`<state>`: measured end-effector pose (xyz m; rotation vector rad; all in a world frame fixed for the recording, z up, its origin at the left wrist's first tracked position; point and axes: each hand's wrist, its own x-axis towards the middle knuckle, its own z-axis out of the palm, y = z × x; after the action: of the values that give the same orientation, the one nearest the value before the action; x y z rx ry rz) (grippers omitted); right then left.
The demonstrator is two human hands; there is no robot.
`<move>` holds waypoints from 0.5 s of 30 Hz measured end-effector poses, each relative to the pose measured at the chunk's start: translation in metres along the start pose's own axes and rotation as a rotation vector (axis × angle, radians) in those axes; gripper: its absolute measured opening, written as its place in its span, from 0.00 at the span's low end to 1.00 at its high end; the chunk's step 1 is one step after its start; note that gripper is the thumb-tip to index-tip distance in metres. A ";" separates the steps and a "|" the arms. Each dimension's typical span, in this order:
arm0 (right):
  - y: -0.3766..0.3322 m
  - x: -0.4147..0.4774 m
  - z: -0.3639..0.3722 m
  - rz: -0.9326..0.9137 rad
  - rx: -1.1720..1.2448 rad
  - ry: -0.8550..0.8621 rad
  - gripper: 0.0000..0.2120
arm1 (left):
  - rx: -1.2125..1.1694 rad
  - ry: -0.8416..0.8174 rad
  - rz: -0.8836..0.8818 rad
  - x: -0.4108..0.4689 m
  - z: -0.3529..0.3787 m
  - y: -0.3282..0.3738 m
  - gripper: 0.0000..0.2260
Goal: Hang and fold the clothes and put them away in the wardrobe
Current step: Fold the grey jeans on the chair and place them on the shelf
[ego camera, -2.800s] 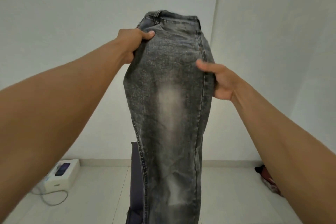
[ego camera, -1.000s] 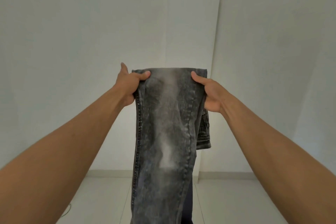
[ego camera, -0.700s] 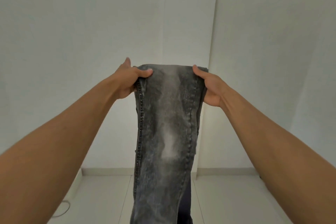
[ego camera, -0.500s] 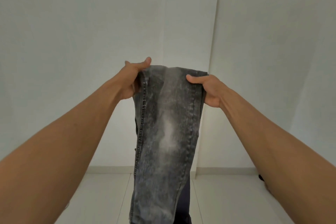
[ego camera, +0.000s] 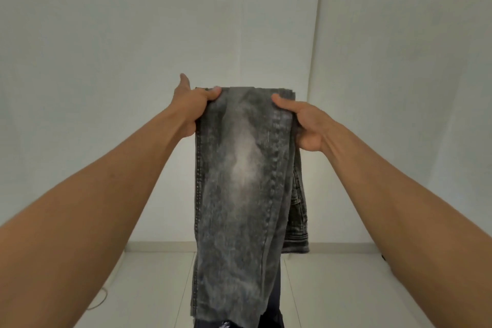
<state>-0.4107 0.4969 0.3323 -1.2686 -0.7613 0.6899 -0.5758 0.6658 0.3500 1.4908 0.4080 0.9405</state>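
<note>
At frame centre, left hand and right hand pinch the folded top edge of faded grey washed-denim jeans, thumbs in front, legs hanging down.

You are holding the gray jeans up in front of you with both arms out. Your left hand is gripping the top left corner, thumb on the front. Your right hand is pinching the top right edge. The jeans are hanging folded over, above the white floor.
</note>
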 end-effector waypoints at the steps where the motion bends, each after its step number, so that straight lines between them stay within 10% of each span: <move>1: -0.001 0.000 0.001 -0.001 -0.015 0.017 0.21 | 0.009 0.011 0.000 0.001 0.000 -0.002 0.46; 9: -0.003 -0.001 0.005 -0.057 0.024 0.040 0.15 | 0.136 0.003 0.031 0.004 -0.002 -0.004 0.43; 12: -0.006 0.001 0.005 -0.097 0.079 0.078 0.17 | 0.212 -0.310 -0.102 -0.005 -0.005 0.002 0.32; 15: -0.003 0.000 0.005 -0.052 0.037 -0.025 0.21 | 0.178 -0.096 -0.004 -0.003 -0.009 0.003 0.42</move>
<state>-0.4147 0.4987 0.3357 -1.2046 -0.7959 0.6754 -0.5849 0.6693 0.3510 1.6895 0.4335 0.8430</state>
